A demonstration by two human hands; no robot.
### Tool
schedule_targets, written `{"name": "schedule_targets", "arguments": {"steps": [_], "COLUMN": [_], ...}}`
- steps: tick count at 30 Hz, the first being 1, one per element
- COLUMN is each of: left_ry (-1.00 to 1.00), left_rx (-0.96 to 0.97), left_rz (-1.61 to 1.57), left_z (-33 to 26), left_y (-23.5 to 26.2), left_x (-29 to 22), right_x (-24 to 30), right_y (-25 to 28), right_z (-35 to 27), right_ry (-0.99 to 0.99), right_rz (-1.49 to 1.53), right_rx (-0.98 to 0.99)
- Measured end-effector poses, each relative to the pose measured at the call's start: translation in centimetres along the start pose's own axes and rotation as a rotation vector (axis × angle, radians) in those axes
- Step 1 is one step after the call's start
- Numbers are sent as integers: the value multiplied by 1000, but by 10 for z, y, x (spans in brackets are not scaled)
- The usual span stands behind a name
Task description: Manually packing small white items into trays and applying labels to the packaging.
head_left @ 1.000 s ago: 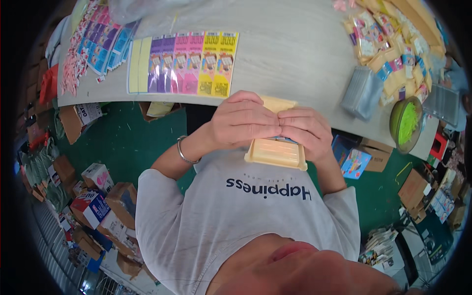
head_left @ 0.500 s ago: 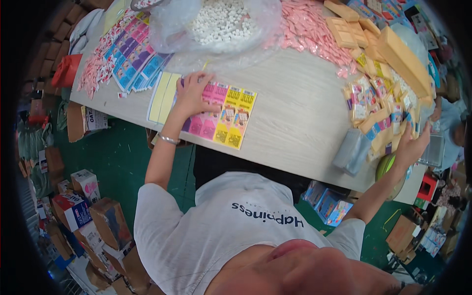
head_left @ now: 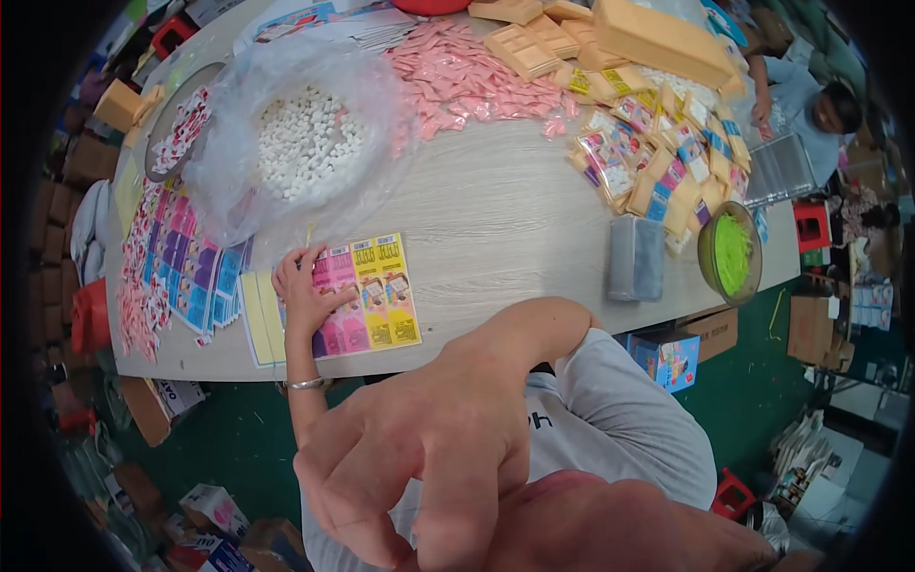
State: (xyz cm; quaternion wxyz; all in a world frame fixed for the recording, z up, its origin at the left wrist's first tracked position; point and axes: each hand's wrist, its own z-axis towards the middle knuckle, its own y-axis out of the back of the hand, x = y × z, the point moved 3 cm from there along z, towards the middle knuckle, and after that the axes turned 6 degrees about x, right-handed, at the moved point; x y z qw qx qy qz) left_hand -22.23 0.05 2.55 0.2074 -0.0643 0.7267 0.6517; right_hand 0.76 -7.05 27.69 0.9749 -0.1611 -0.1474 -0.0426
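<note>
My left hand (head_left: 310, 291) lies with fingers spread on a printed sheet (head_left: 389, 329) of pink, purple and yellow card panels at the table's front edge. A pale yellow backing sheet (head_left: 259, 319) shows just left of it. My right hand (head_left: 419, 458) is raised large and close, in front of my chest and chin. Its fingers are curled down, and their tips are partly hidden, so anything in them cannot be made out. Beyond the sheet sits a clear plastic bag (head_left: 224, 162) holding many small white pieces (head_left: 310, 143).
Pink packets (head_left: 477, 81) are heaped at the back. Cream-coloured moulded blocks (head_left: 658, 43) and filled packets (head_left: 658, 167) pile at right, near a grey plastic box (head_left: 636, 257) and a bowl of green stuff (head_left: 732, 253). Blue-purple card strips (head_left: 195, 262) lie left. Another person (head_left: 810, 119) sits far right.
My right hand has left the packets at the right and come up close before my chest. The view has swung to the right. My left hand stays on the printed sheet.
</note>
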Motion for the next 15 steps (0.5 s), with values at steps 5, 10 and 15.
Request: {"name": "schedule_targets", "arguments": {"steps": [5,10,15], "left_ry": [49,134,-20], "left_rx": [-59,-61,-130], "left_rz": [-12,45,-379], "left_z": [-1,8,22], "left_y": [3,7,10], "left_x": [0,-32,-58], "right_x": [28,163,181], "right_y": [96,380,432], "right_z": [-10,-123,-149], "right_ry": [-539,-1663,-1674], "right_rz": [-677,-2308,-2520], "right_rx": [419,-64,-23]}}
